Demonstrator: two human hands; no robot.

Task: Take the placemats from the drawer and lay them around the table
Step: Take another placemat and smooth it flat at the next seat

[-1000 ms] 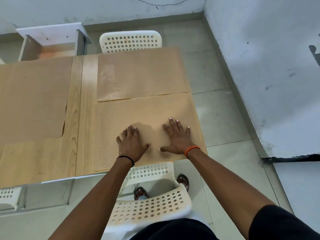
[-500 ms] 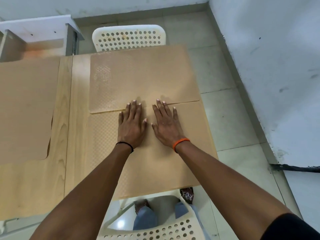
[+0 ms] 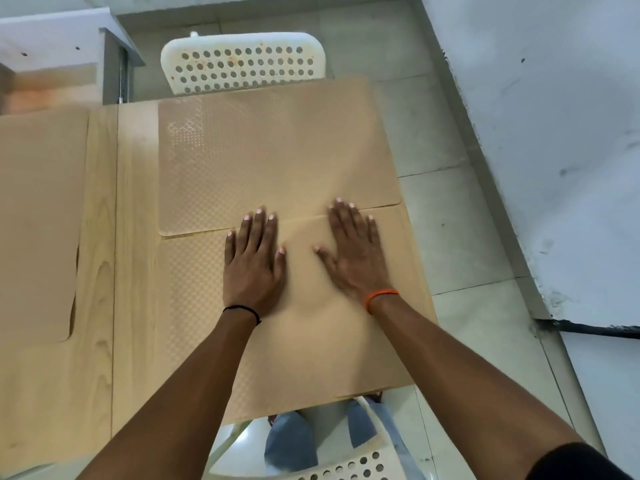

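Two tan textured placemats lie end to end on the right part of the wooden table (image 3: pixel 100 271). The near placemat (image 3: pixel 194 323) reaches the table's front edge; the far placemat (image 3: pixel 270 150) lies beyond it toward the far chair. My left hand (image 3: pixel 254 263) and my right hand (image 3: pixel 353 252) press flat on the near placemat, fingers spread, fingertips at the seam between the two mats. A third tan placemat (image 3: pixel 34 220) lies at the left edge of view.
A white perforated chair (image 3: pixel 242 62) stands at the table's far end and another chair (image 3: pixel 346 469) is just below me. A grey-white cabinet (image 3: pixel 52 46) sits at the back left. A white wall (image 3: pixel 554 133) runs close along the right, over tiled floor.
Both hands slid forward over the near placemat, from its near edge up to the seam, then spread apart sideways. My view moved closer over the table.
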